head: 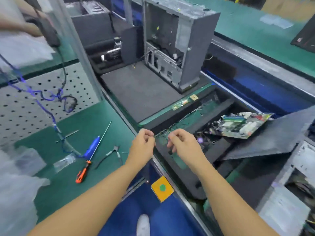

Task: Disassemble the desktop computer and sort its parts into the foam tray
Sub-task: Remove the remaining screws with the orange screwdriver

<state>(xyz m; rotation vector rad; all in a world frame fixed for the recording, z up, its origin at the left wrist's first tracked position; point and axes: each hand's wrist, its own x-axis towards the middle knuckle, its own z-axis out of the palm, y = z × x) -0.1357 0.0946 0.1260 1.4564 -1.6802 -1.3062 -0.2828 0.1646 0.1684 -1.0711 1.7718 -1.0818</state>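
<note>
We see the motherboard point(242, 124) already in the foam tray point(180, 176) and cables point(170, 50) left inside the case point(190, 48), while our left hand point(142, 143) and right hand point(183, 142) curl, grasp unclear.

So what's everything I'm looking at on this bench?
Computer case: one, grey, open, upright on the dark pad at the back.
Foam tray: one, black, front right of the pad.
Motherboard: one, green, tilted on the tray's far side.
Screwdriver: one, orange-and-black handle, on the green mat.
Cutters: one, grey, right of the screwdriver.
Pegboard: one, white, left.
Blue cable: one, across the pegboard.
Yellow sticker: one, green dot, near edge.
Left hand, right hand: fingers curled, over the tray's near corner; anything held is too small to see.
</note>
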